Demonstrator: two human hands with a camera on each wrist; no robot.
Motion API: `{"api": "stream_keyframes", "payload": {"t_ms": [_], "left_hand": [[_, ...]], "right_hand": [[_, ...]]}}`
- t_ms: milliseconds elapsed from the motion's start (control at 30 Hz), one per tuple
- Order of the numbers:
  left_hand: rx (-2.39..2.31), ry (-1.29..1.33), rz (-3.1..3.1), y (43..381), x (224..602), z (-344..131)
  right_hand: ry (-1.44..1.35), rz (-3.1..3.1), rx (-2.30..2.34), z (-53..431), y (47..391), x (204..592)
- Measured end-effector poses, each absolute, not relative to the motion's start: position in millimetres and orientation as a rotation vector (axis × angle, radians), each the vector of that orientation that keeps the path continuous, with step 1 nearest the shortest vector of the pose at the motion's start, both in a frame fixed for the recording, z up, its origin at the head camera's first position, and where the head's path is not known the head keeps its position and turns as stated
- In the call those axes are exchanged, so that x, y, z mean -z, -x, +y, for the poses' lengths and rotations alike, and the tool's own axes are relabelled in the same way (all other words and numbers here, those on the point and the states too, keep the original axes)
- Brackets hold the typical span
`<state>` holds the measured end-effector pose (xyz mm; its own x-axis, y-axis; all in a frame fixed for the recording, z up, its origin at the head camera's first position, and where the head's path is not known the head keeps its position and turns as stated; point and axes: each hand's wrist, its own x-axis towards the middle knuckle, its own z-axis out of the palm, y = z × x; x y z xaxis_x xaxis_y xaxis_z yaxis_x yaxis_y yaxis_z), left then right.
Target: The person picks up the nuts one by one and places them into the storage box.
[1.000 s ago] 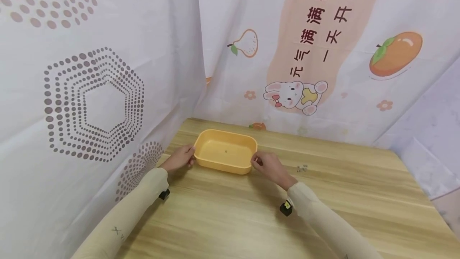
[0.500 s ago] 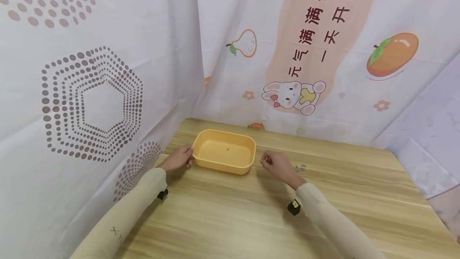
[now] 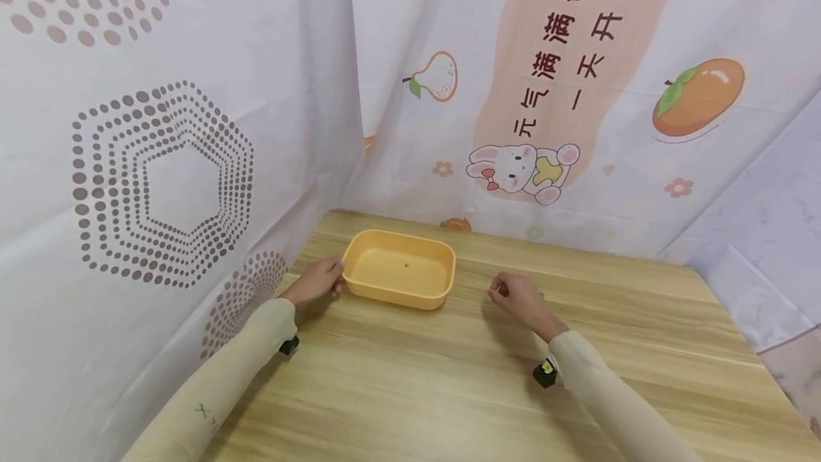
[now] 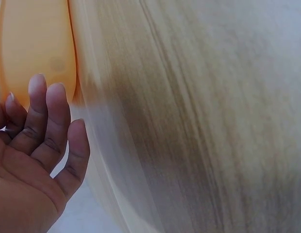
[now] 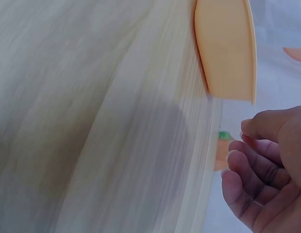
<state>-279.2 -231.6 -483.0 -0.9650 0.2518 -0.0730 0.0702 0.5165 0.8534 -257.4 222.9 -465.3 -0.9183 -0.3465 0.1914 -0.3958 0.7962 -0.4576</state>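
A yellow rectangular tray (image 3: pixel 398 298) stands on the wooden table. My left hand (image 3: pixel 316 281) holds its left end; in the left wrist view the fingers (image 4: pixel 38 107) lie against the tray's end. A tiny dark grey piece (image 3: pixel 406 265) lies on the tray floor, too small to identify. To the right of the tray and apart from it is my right hand (image 3: pixel 518 298), fingers loosely curled. In the right wrist view nothing shows between thumb and fingers. Small grey pieces (image 3: pixel 541 295) on the table are mostly hidden behind this hand.
The wooden table (image 3: pixel 410 376) extends in front of the tray and to the right. A patterned white curtain (image 3: pixel 192 184) hangs close on the left. Behind the table hangs another printed curtain (image 3: pixel 423 141).
My right hand has left the tray's right end and moved right, over the small grey pieces. The left hand stays at the tray's left end.
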Motion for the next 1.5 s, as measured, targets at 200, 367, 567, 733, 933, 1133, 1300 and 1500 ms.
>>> {"api": "stream_keyframes", "payload": {"t_ms": [200,367,567,733,933,1133,1300,1500], "left_hand": [[-1.437,-0.260,2.568,277,481,-230],[-1.426,-0.283,2.572,278,481,-231],[-1.437,-0.276,2.559,279,483,-232],[-1.454,-0.278,2.549,279,483,-232],[-1.451,-0.278,2.556,279,482,-232],[-1.441,-0.300,2.560,278,485,-233],[-1.433,-0.296,2.562,279,486,-234],[-1.438,-0.286,2.553,282,486,-234]], "right_hand": [[-0.565,-2.900,-0.766,238,256,465],[-0.549,-2.889,-0.730,252,255,468],[-0.509,-2.888,-0.715,270,251,475],[-0.488,-2.898,-0.728,286,247,478],[-0.436,-2.917,-0.730,304,243,479],[-0.407,-2.907,-0.695,319,242,485],[-0.372,-2.912,-0.695,326,240,487],[-0.348,-2.938,-0.722,332,240,489]]}}
